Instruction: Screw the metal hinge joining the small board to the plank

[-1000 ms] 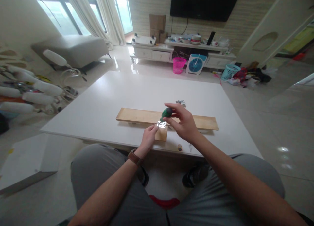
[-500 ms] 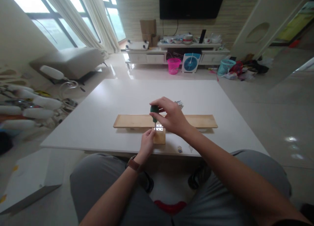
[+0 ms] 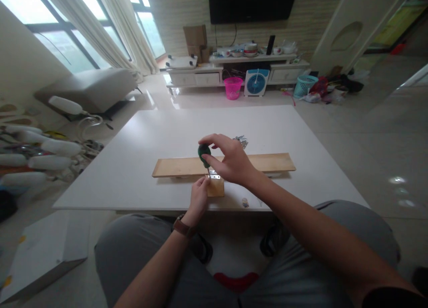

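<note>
My right hand (image 3: 230,160) grips the green handle of a screwdriver (image 3: 204,155), tilted with its shaft pointing down at a metal hinge (image 3: 214,176). The hinge joins a long wooden board (image 3: 180,166) to a small wooden block (image 3: 216,188) in front of it. My left hand (image 3: 199,193) is closed at the left side of the block, its fingertips close to the screwdriver's tip. Whether those fingertips also pinch a screw is too small to make out. The right hand hides part of the long board.
Several metal pieces (image 3: 241,141) lie behind the board on the white table (image 3: 117,165). A small sticker (image 3: 245,203) is near the table's front edge. Beyond the table stand a pink basket (image 3: 233,88) and a blue fan (image 3: 256,82).
The screwdriver handle has tipped further to the left, and my right hand's fingers have shifted around it. My left hand stays at the block. The whole view has shifted slightly.
</note>
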`<state>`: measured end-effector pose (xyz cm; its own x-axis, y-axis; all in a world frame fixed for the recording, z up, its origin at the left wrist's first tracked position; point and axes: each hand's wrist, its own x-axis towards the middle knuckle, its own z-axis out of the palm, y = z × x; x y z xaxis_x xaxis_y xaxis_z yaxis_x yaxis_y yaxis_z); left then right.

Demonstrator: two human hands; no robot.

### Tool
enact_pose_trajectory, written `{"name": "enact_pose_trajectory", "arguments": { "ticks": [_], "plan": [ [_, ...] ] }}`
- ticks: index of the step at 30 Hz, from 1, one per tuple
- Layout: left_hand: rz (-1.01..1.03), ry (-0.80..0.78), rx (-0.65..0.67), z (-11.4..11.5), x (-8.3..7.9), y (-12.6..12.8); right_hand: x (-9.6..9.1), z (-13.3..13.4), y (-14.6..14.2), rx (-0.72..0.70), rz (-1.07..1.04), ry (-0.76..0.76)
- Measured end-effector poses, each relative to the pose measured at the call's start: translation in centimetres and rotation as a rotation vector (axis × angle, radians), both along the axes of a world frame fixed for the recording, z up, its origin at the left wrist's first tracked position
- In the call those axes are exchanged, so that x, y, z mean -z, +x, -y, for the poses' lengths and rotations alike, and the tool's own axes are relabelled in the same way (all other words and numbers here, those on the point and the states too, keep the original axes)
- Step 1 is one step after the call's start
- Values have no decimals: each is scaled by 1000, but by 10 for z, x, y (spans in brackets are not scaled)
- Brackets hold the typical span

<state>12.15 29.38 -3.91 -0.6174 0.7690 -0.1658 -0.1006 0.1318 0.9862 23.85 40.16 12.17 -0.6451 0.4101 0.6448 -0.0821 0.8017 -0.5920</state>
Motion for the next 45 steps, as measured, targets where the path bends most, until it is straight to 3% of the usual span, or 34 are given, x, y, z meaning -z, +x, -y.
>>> {"name": "enact_pose_trajectory", "arguments": {
  "ticks": [13,38,45],
  "plan": [
    [103,24,-57,-5,5,2,16,2,2,15,-187,31],
    [61,62,-41,-3,7,4,15,4,6,80,-229,-100],
    [45,49,-56,-4,4,4,15,5,5,33,-222,-51]
  ]
}}
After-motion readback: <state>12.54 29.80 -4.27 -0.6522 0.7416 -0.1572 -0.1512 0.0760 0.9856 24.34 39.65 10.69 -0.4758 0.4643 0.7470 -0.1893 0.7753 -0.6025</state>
